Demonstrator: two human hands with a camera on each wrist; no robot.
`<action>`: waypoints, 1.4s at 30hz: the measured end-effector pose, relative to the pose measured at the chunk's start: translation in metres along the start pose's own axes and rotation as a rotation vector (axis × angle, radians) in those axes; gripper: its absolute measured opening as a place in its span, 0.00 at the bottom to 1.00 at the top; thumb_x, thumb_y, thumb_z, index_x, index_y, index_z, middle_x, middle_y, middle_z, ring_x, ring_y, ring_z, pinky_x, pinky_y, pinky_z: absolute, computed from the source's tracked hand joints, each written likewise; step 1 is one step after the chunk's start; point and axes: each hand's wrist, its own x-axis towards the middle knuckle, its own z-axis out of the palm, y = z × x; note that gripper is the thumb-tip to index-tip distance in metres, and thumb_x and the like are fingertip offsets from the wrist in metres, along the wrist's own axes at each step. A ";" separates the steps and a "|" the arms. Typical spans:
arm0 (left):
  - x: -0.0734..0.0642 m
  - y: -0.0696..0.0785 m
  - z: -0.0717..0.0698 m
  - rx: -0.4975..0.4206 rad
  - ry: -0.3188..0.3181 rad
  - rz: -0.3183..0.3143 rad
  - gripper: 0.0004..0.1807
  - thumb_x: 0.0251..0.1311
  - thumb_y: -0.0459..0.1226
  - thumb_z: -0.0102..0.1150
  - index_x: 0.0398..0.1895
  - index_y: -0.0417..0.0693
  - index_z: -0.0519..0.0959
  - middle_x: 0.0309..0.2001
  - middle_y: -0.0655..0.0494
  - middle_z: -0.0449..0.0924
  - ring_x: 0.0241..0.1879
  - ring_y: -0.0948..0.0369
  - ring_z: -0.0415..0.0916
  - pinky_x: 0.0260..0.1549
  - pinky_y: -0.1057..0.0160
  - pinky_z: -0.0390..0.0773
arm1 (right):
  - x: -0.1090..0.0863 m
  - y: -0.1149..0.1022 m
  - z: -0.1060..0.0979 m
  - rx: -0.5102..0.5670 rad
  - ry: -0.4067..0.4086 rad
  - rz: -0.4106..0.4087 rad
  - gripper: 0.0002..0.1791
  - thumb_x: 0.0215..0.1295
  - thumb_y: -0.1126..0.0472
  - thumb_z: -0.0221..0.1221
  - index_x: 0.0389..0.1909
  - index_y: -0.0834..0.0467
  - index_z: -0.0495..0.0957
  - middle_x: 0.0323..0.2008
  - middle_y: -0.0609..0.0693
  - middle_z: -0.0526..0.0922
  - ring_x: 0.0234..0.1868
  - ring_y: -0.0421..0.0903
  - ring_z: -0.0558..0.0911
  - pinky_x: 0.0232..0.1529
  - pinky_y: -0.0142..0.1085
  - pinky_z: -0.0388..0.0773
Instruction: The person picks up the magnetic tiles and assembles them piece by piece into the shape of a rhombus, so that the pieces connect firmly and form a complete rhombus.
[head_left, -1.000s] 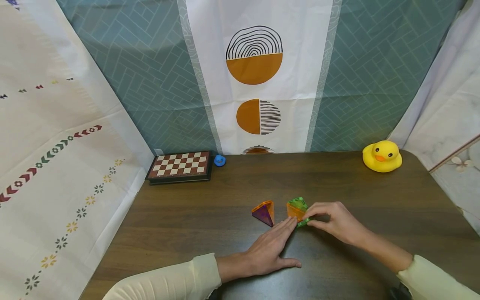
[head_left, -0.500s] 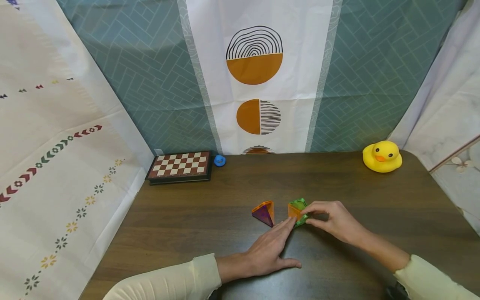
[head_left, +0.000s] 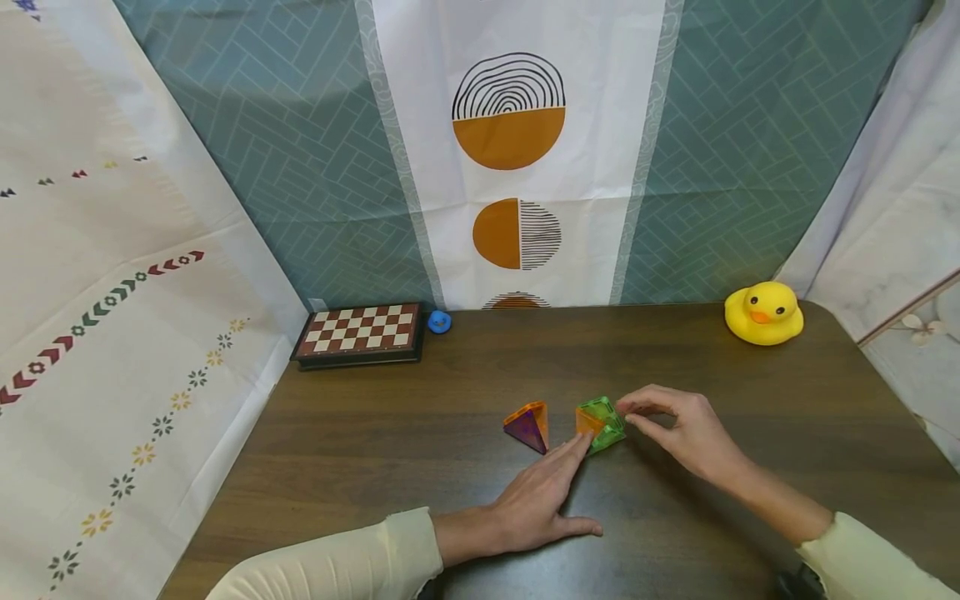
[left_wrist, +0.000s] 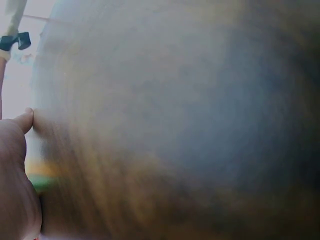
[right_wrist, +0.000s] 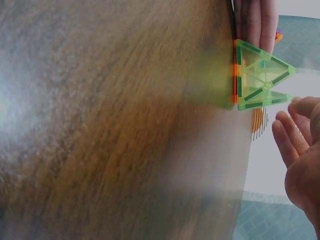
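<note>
Even, moderate light fills the head view, which is mostly crisp. The tabletop (head_left: 360, 450) shows a pale sheen toward its near edge, and a soft shadow lies below the right hand (head_left: 686, 429). The left wrist view is heavily blurred, grey haze washing over the wood and darkening away from the left hand (left_wrist: 17, 180). In the right wrist view the tiles (right_wrist: 252, 57) look fairly sharp, their blurry green reflection on the wood, with bright glare toward the near edge.
</note>
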 end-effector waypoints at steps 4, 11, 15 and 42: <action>0.000 -0.001 0.000 0.001 -0.004 0.000 0.65 0.65 0.64 0.67 0.87 0.41 0.40 0.84 0.40 0.48 0.82 0.56 0.49 0.78 0.58 0.56 | 0.001 0.002 0.000 0.001 -0.021 0.060 0.25 0.64 0.73 0.72 0.62 0.56 0.83 0.55 0.49 0.89 0.51 0.48 0.89 0.51 0.48 0.86; 0.000 -0.001 0.000 0.006 -0.004 0.004 0.65 0.64 0.64 0.68 0.87 0.41 0.40 0.84 0.40 0.48 0.82 0.56 0.49 0.78 0.57 0.56 | -0.002 0.010 0.008 0.102 -0.188 0.048 0.38 0.71 0.63 0.69 0.79 0.59 0.67 0.74 0.59 0.73 0.66 0.61 0.81 0.60 0.58 0.79; -0.001 0.000 -0.001 0.008 -0.004 0.004 0.65 0.64 0.63 0.68 0.87 0.41 0.40 0.84 0.40 0.48 0.82 0.56 0.49 0.78 0.57 0.56 | -0.001 0.011 0.015 0.120 -0.205 0.011 0.41 0.73 0.63 0.68 0.83 0.54 0.62 0.77 0.61 0.69 0.68 0.61 0.79 0.61 0.57 0.78; -0.001 0.000 -0.001 -0.006 0.002 -0.003 0.60 0.69 0.61 0.65 0.87 0.41 0.41 0.84 0.43 0.49 0.82 0.54 0.52 0.77 0.56 0.59 | -0.003 0.007 0.025 0.080 -0.175 -0.003 0.32 0.73 0.63 0.67 0.76 0.51 0.72 0.75 0.48 0.74 0.70 0.53 0.78 0.64 0.51 0.79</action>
